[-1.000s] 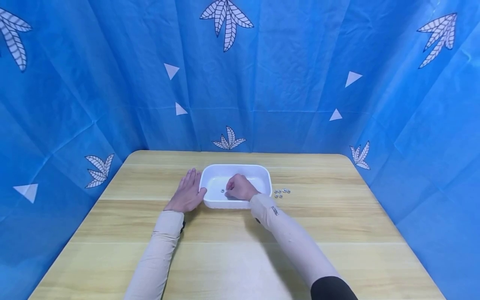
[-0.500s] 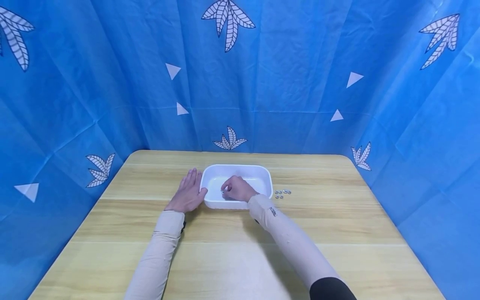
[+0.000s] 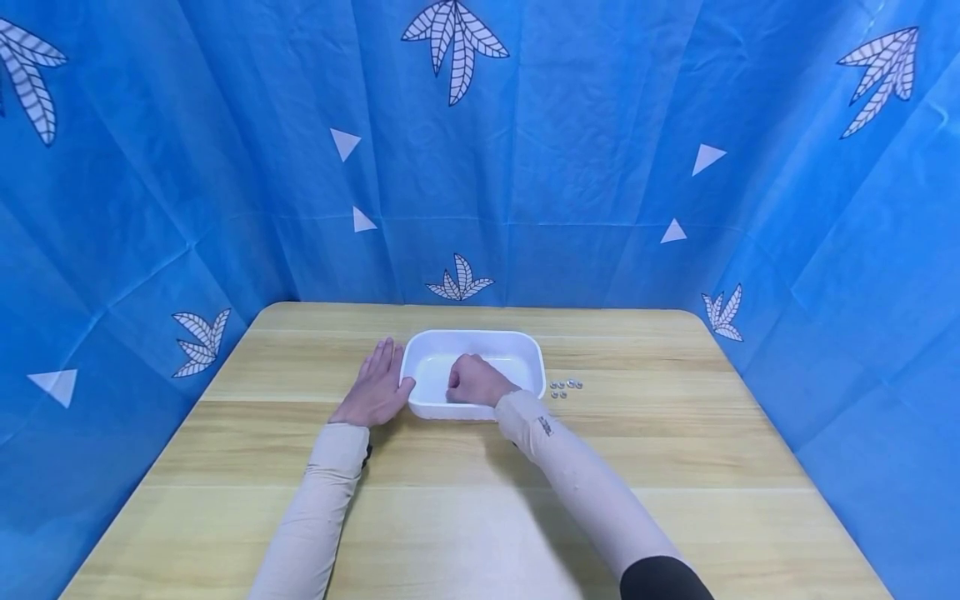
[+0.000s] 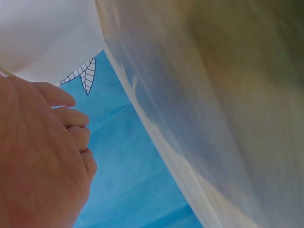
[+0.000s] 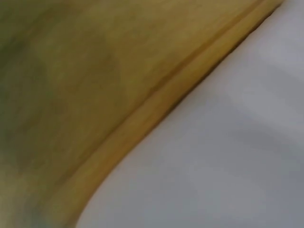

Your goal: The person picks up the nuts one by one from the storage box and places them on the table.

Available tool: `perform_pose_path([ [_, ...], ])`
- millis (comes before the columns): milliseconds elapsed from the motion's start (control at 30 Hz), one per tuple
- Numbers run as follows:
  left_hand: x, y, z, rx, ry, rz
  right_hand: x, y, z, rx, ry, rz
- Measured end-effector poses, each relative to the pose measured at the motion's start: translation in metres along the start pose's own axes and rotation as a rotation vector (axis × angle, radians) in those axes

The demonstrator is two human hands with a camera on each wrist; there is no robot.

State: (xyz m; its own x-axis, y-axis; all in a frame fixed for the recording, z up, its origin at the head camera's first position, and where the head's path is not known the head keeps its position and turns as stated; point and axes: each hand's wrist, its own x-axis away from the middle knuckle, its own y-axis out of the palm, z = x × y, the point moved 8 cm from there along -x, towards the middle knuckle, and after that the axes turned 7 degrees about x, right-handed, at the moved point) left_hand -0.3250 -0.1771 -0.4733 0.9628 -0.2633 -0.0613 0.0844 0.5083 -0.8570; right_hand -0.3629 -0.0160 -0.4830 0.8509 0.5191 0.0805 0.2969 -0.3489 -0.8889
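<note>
A white rectangular tray (image 3: 424,407) stands on the wooden table. My left hand (image 3: 372,393) lies flat along its left side, fingers straight, with the thumb at the tray's wall. In the left wrist view the left hand (image 4: 42,152) shows beside the pale tray wall (image 4: 52,38). My right hand (image 3: 480,381) is low inside the tray, its fingers curled in a pinch. The small metal nut seen there before is now hidden by those fingers. Only the tray (image 5: 199,156) and table appear in the right wrist view, without the hand.
Several small metal nuts (image 3: 571,384) lie in two short rows on the table (image 3: 660,442), just right of the tray. A blue patterned curtain (image 3: 585,167) hangs behind and at both sides of the table.
My right fingers reached left to the nut on the tray floor, closed on it and drew slightly back. The nut is out of sight now. The left hand stayed in place.
</note>
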Motion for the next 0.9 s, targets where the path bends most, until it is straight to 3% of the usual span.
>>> perform_pose_path([
  [333,-0.0014,0.0013,-0.0005,-0.001,0.000,0.000,0.0013,-0.0079,-0.0030,0.085,-0.007,0.055],
  [600,-0.0005,0.0001,0.0016,0.002,-0.003,-0.004,-0.0008,-0.0032,-0.0027,0.056,-0.021,0.007],
  [900,-0.0012,0.0000,0.0006,0.006,-0.009,-0.003,-0.0007,-0.0035,0.0001,0.047,0.026,-0.009],
])
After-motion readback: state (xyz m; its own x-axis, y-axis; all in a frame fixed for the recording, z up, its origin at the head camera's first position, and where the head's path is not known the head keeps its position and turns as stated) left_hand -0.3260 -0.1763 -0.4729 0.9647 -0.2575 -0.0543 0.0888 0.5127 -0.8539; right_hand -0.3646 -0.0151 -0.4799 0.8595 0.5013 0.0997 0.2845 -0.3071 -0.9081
